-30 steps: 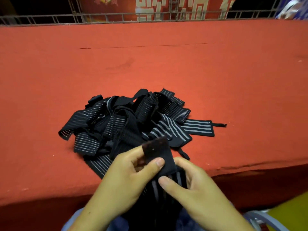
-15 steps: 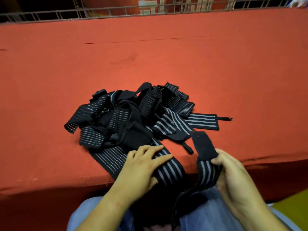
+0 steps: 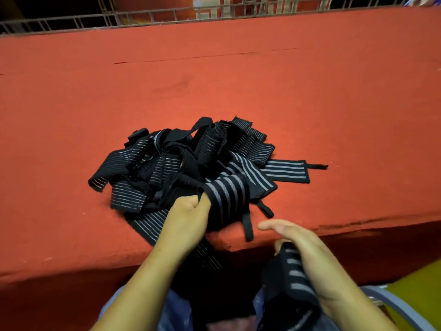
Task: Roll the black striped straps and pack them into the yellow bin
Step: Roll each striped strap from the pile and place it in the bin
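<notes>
Head view, the only one. One tangled pile of black striped straps (image 3: pixel 191 163) sits on the red table (image 3: pixel 238 80), near its front edge; too knotted for you to count. Your two hands are apart. Left hand (image 3: pixel 188 216) is fisted on one wide-striped strap (image 3: pixel 226 194) at the pile's near side. Right hand (image 3: pixel 307 256) curls over a second strap (image 3: pixel 293 283) above your lap, thumb sticking out. One yellow bin (image 3: pixel 420 290), only a corner showing, bottom right. Pale lettering on the red banner (image 3: pixel 155 4) behind the rail (image 3: pixel 71 20) is cut off, unreadable.
</notes>
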The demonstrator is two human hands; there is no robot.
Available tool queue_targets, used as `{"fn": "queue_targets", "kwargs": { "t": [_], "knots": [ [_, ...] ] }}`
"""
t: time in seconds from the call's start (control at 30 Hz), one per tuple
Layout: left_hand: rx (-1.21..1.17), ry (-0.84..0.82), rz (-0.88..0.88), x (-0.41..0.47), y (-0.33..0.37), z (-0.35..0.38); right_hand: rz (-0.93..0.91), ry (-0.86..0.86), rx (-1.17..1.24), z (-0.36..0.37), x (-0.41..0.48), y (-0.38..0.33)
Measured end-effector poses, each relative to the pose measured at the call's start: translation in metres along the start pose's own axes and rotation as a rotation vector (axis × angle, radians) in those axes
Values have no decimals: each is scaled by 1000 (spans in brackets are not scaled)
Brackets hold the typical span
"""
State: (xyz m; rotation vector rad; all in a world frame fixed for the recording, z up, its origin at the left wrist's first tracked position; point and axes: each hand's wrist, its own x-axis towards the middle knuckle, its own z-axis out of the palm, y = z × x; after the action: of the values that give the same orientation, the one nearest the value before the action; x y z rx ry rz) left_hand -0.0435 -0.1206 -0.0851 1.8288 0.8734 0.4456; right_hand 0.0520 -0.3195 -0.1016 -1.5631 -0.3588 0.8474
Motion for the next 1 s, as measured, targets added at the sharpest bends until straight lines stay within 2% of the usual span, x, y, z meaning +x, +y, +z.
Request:
{"fn": "queue_targets", "kwargs": {
  "t": [0.1,0.17,0.3,0.47,0.5,0.57,0.63,0.73,0.87,0.93,1.0],
  "knots": [
    [-16,-30,1,-4,4,-1,-17,-83,-141,17,4,-2],
    [-9,-70,31,-7,6,-2,-34,-64,-183,28,8,-2],
    [-27,-174,128,-17,8,-4,-137,-86,-75,42,19,-7],
    [-73,-316,214,-18,-4,-8,-164,-59,39,50,20,-23],
    [-31,-337,278,-15,-10,-7,-156,-44,63,50,19,-27],
    [198,-356,464,-5,-27,-3,-141,-17,141,44,16,-35],
    [440,-311,531,6,-44,-2,-148,-24,246,32,9,-44],
    [513,-147,360,28,-60,-15,-186,-11,347,11,-8,-58],
    [658,-92,119,47,-62,-34,-276,7,380,-5,-32,-74],
    [626,-40,-1,50,-58,-38,-299,75,396,-7,-38,-77],
    [644,-7,-27,48,-55,-39,-292,139,439,-8,-38,-76]
  ]
}}
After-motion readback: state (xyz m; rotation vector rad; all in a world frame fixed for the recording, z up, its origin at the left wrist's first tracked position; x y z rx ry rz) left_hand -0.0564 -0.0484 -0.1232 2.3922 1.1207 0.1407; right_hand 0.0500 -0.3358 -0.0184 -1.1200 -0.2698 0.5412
